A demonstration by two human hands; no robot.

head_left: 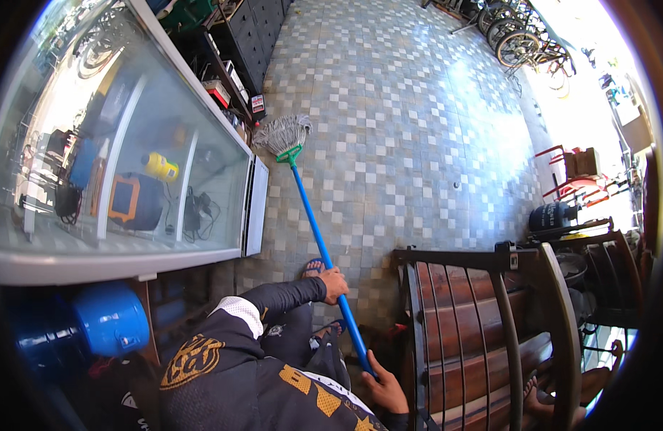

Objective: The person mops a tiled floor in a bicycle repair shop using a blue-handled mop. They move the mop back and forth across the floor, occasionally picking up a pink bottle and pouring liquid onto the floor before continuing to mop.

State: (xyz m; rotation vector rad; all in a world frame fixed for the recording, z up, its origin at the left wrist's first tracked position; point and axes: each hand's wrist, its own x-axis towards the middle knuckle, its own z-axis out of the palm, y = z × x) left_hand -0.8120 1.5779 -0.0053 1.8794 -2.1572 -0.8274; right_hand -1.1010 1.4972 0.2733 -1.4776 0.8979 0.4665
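Observation:
Both my hands are closed around the blue handle of a string mop. My left hand grips it partway along, and my right hand holds it close to the near end. At the far end, a green clamp carries the greyish-white mop head. Its strings lie spread on the patterned tile floor, close to the corner of a glass-fronted cabinet. The handle slants from the lower middle up to the left. My sandalled foot shows beside it.
Dark drawers and a shelf with boxes line the far left. Blue water jugs stand near left. A wooden bench with metal bars fills the near right, with another person's foot by it. A gas cylinder and bicycles are along the right.

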